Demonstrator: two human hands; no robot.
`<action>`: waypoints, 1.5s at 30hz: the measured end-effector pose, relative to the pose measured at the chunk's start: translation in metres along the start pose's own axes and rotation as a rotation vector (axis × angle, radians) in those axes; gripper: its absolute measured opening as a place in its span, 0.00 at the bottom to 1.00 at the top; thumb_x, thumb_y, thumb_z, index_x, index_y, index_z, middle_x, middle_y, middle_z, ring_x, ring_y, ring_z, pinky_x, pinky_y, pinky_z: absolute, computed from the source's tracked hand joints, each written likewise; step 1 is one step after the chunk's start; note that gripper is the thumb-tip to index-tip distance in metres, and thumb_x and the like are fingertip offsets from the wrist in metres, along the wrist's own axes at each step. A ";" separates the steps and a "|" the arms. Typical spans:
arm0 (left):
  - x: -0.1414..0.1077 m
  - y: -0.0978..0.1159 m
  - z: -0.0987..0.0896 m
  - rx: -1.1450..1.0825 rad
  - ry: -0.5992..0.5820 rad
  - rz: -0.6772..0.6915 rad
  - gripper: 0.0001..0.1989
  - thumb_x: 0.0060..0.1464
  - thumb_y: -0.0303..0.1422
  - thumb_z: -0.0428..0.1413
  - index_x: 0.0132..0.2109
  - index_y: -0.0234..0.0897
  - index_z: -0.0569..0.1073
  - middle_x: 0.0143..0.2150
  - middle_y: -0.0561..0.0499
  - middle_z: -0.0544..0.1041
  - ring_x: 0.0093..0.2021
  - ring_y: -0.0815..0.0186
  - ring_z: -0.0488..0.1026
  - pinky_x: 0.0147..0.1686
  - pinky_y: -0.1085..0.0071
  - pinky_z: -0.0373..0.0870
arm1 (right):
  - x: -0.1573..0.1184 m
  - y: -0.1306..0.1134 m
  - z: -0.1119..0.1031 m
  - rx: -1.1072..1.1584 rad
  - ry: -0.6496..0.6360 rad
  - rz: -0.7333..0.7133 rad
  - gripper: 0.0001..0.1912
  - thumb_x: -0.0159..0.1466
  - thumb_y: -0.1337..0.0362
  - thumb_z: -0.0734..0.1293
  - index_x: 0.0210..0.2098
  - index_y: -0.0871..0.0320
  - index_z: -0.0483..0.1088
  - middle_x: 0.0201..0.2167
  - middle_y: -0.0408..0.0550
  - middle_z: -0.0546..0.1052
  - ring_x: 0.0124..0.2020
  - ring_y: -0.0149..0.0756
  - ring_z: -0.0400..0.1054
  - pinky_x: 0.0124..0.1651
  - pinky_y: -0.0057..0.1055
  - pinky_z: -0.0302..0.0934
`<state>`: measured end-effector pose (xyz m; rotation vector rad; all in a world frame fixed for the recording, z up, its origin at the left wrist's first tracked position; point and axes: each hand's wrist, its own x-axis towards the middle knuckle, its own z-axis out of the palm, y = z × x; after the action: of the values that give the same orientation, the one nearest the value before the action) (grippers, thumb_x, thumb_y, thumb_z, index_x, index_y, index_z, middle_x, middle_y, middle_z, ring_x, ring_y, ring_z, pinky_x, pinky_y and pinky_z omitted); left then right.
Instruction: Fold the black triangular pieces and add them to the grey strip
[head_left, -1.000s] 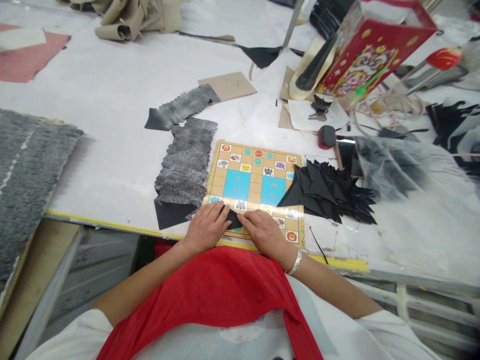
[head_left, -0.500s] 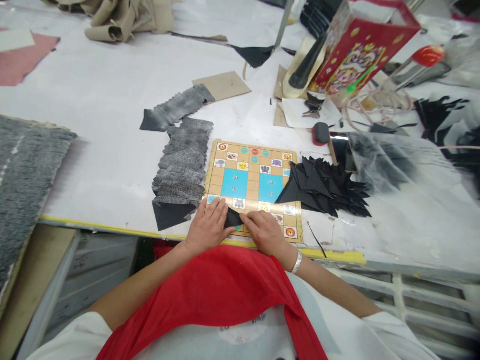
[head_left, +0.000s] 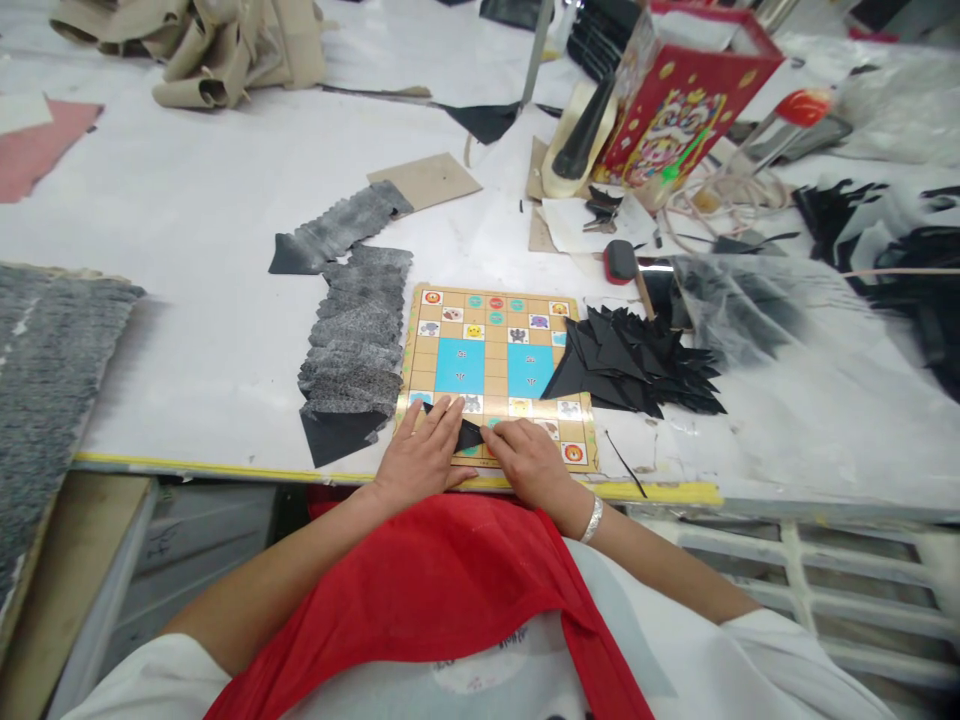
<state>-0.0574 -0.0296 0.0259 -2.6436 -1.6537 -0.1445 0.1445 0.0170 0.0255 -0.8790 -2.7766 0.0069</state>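
Note:
A small black piece of leather-like material (head_left: 469, 436) lies on a board printed with animal pictures (head_left: 495, 350) at the table's front edge. My left hand (head_left: 420, 452) rests flat over the piece, fingers stretched out and pressing it down, so part of it is hidden. The curled fingers of my right hand (head_left: 526, 462) grip the piece's right tip. Beside the board on the left is an overlapping row of grey-backed black pieces (head_left: 356, 320). To the right, partly on the board, sits a heap of pointed black pieces (head_left: 637, 360).
A red gift bag (head_left: 682, 95), a tape dispenser-like cream and black object (head_left: 577, 140) and a small black-and-red case (head_left: 619, 261) stand behind the heap. Clear plastic (head_left: 810, 340) covers the right side. Grey fabric (head_left: 60, 390) juts in from the left; tan material (head_left: 225, 50) lies far back.
The view has shifted slightly. My left thumb has come down a little, away from the piece, and a black corner now shows above my left fingers. My right hand stays at the tip.

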 end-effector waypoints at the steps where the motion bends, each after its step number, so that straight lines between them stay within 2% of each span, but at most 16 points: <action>1: 0.000 0.001 0.002 -0.003 -0.009 0.004 0.38 0.56 0.51 0.48 0.61 0.23 0.59 0.64 0.32 0.57 0.65 0.51 0.52 0.62 0.52 0.48 | 0.000 0.000 -0.001 -0.005 -0.005 0.001 0.14 0.66 0.67 0.58 0.48 0.64 0.68 0.39 0.54 0.72 0.39 0.39 0.60 0.39 0.35 0.55; 3: -0.001 0.002 0.008 -0.019 -0.004 -0.011 0.40 0.54 0.53 0.49 0.61 0.22 0.59 0.63 0.31 0.58 0.64 0.50 0.54 0.61 0.56 0.53 | -0.001 0.000 -0.002 -0.005 -0.013 -0.002 0.14 0.66 0.67 0.58 0.48 0.64 0.68 0.39 0.54 0.72 0.39 0.40 0.59 0.39 0.35 0.55; 6: -0.002 0.003 0.012 -0.040 0.017 -0.026 0.38 0.54 0.52 0.50 0.63 0.30 0.59 0.64 0.33 0.58 0.64 0.49 0.54 0.60 0.54 0.54 | -0.005 0.001 -0.003 0.003 -0.015 0.004 0.14 0.66 0.67 0.58 0.49 0.63 0.68 0.39 0.54 0.72 0.39 0.40 0.59 0.39 0.36 0.55; 9: -0.002 0.005 0.008 -0.030 -0.005 -0.027 0.34 0.55 0.51 0.50 0.62 0.35 0.60 0.65 0.35 0.57 0.64 0.48 0.55 0.59 0.52 0.53 | -0.008 0.002 -0.002 0.013 -0.007 0.015 0.14 0.66 0.68 0.59 0.49 0.63 0.68 0.39 0.54 0.71 0.40 0.40 0.59 0.40 0.36 0.54; 13: 0.002 0.010 0.000 -0.008 -0.019 -0.005 0.34 0.56 0.51 0.48 0.62 0.33 0.60 0.65 0.39 0.56 0.64 0.47 0.54 0.60 0.47 0.50 | -0.009 0.002 -0.002 0.009 -0.003 0.011 0.13 0.66 0.68 0.59 0.49 0.62 0.68 0.39 0.54 0.71 0.40 0.40 0.60 0.39 0.36 0.54; 17: 0.007 0.013 0.003 -0.060 -0.016 0.029 0.36 0.57 0.51 0.47 0.61 0.24 0.60 0.63 0.35 0.59 0.63 0.51 0.56 0.61 0.56 0.54 | -0.008 0.002 -0.004 -0.002 -0.015 0.007 0.13 0.66 0.67 0.60 0.49 0.63 0.68 0.39 0.53 0.72 0.39 0.40 0.60 0.39 0.36 0.54; 19: 0.007 0.013 0.008 -0.099 -0.005 0.015 0.36 0.56 0.51 0.48 0.61 0.26 0.60 0.63 0.35 0.61 0.63 0.51 0.57 0.59 0.57 0.56 | -0.009 0.003 -0.004 0.025 -0.011 0.011 0.14 0.65 0.67 0.60 0.49 0.63 0.68 0.39 0.53 0.72 0.40 0.40 0.60 0.40 0.35 0.54; 24: 0.003 0.011 0.018 -0.135 0.031 0.028 0.34 0.56 0.50 0.50 0.62 0.31 0.59 0.64 0.35 0.57 0.65 0.50 0.53 0.60 0.54 0.54 | -0.014 0.010 -0.003 0.192 0.091 0.170 0.11 0.66 0.68 0.58 0.45 0.59 0.70 0.38 0.51 0.73 0.40 0.36 0.62 0.43 0.34 0.57; 28: 0.002 0.011 0.021 -0.123 0.044 0.039 0.34 0.56 0.50 0.49 0.63 0.32 0.58 0.65 0.36 0.57 0.65 0.50 0.52 0.60 0.54 0.53 | -0.015 0.009 -0.002 0.249 0.150 0.246 0.14 0.67 0.67 0.57 0.51 0.61 0.66 0.40 0.52 0.73 0.42 0.36 0.63 0.47 0.34 0.58; 31: 0.001 0.010 0.022 -0.123 0.047 0.043 0.35 0.56 0.50 0.49 0.63 0.32 0.58 0.65 0.36 0.56 0.65 0.50 0.51 0.60 0.54 0.53 | -0.014 0.007 -0.001 0.220 0.150 0.202 0.15 0.67 0.66 0.58 0.51 0.61 0.66 0.40 0.52 0.73 0.42 0.37 0.63 0.45 0.33 0.57; 36: 0.001 0.011 0.022 -0.126 0.033 0.042 0.36 0.55 0.51 0.49 0.63 0.31 0.58 0.65 0.37 0.58 0.65 0.49 0.51 0.61 0.54 0.51 | -0.015 0.007 0.003 0.122 0.120 0.091 0.12 0.67 0.65 0.59 0.45 0.58 0.70 0.39 0.50 0.73 0.39 0.36 0.61 0.40 0.33 0.52; 45: 0.004 0.017 0.018 -0.128 0.013 0.027 0.35 0.54 0.53 0.48 0.62 0.37 0.61 0.64 0.44 0.61 0.65 0.44 0.50 0.60 0.48 0.50 | -0.016 0.011 -0.004 0.095 -0.007 0.040 0.13 0.67 0.65 0.58 0.47 0.60 0.69 0.39 0.51 0.73 0.40 0.38 0.60 0.41 0.35 0.51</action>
<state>-0.0390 -0.0319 0.0092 -2.7486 -1.6581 -0.2748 0.1640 0.0165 0.0249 -0.9118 -2.7391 0.1472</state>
